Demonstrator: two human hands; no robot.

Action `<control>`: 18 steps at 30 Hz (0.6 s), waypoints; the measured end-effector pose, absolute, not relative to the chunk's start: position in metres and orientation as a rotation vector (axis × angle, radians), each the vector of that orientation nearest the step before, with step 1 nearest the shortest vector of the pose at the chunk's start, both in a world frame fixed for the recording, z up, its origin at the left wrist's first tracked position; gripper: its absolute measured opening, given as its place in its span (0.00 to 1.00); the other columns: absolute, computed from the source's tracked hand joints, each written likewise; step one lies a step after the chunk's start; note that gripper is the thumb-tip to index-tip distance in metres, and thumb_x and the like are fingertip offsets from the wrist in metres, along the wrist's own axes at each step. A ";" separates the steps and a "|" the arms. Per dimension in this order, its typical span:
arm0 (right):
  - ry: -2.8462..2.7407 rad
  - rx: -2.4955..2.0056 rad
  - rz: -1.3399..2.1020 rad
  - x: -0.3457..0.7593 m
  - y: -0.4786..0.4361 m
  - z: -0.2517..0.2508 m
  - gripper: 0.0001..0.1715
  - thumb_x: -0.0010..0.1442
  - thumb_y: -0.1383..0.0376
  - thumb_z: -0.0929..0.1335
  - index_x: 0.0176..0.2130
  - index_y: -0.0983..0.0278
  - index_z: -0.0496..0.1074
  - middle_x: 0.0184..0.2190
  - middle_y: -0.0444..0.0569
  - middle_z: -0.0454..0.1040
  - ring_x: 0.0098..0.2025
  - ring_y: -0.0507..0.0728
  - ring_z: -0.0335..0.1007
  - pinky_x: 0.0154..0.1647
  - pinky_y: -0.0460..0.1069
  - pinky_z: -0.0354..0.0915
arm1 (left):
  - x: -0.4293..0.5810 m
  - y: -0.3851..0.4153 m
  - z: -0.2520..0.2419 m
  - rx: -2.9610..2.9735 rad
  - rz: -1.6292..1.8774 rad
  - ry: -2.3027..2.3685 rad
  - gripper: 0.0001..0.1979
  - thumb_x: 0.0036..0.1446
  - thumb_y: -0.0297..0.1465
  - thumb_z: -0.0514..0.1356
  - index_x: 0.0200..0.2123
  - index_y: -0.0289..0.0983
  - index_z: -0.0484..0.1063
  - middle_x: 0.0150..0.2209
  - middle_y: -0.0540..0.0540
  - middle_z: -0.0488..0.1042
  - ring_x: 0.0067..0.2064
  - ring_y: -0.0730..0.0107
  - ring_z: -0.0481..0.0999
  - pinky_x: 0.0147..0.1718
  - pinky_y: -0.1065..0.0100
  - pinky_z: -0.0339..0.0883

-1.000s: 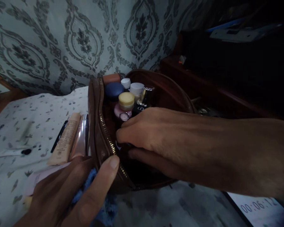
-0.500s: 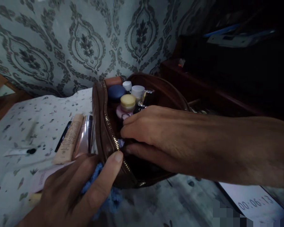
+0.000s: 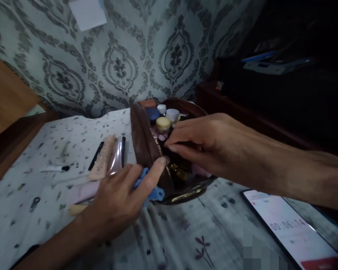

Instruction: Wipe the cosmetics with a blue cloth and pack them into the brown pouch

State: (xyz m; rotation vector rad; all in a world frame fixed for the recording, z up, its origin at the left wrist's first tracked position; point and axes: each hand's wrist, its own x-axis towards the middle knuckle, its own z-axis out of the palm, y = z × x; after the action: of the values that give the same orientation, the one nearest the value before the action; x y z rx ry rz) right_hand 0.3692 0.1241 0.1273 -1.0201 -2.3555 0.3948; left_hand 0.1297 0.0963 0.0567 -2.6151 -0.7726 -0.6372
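Observation:
A brown zip pouch stands open on a patterned cloth, packed with small jars and bottles: a yellow-lidded jar, white caps and a dark blue lid. My left hand rests against the pouch's near side, thumb on the zip edge, with a blue cloth under its fingers. My right hand reaches into the pouch from the right, fingers pinched together over the items inside; what they hold is hidden.
Left of the pouch lie a beige tube, a shiny pink tube, a black pencil and a pale pink tube. A phone showing a timer lies at the lower right. Dark wooden furniture stands behind.
The view has pulled back and tilted up, so the pouch looks smaller. My right hand has risen slightly at the pouch opening, still pinched. The left hand stays on the pouch.

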 end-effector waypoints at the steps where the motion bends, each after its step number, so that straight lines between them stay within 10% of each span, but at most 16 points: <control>1: -2.332 -1.017 0.336 0.369 0.119 0.127 0.18 0.65 0.67 0.65 0.24 0.61 0.72 0.20 0.39 0.68 0.20 0.47 0.60 0.23 0.46 0.55 | 0.130 0.093 0.059 -2.610 -0.613 -0.766 0.29 0.66 0.25 0.46 0.70 0.32 0.51 0.34 0.44 0.73 0.36 0.65 0.78 0.37 0.67 0.74; 11: -2.052 -0.987 0.225 0.348 0.047 0.114 0.08 0.67 0.66 0.67 0.35 0.58 0.75 0.29 0.44 0.75 0.28 0.51 0.71 0.24 0.46 0.65 | 0.082 0.048 0.046 -2.590 -0.411 -0.919 0.17 0.62 0.22 0.49 0.53 0.33 0.65 0.39 0.43 0.76 0.37 0.63 0.77 0.26 0.66 0.70; 18: -2.019 -1.044 0.626 0.303 0.011 0.087 0.15 0.68 0.62 0.64 0.31 0.62 0.76 0.27 0.48 0.75 0.27 0.53 0.71 0.24 0.45 0.64 | -0.027 0.101 0.060 -2.142 -0.232 -1.955 0.22 0.60 0.24 0.50 0.57 0.38 0.66 0.55 0.39 0.74 0.54 0.51 0.75 0.46 0.57 0.71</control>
State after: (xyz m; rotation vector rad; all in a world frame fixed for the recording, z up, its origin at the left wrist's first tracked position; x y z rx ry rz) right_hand 0.3028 0.0110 0.0875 -1.0436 -2.0189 0.6260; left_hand -0.0266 0.1005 0.0598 -2.1421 -1.9546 -0.2319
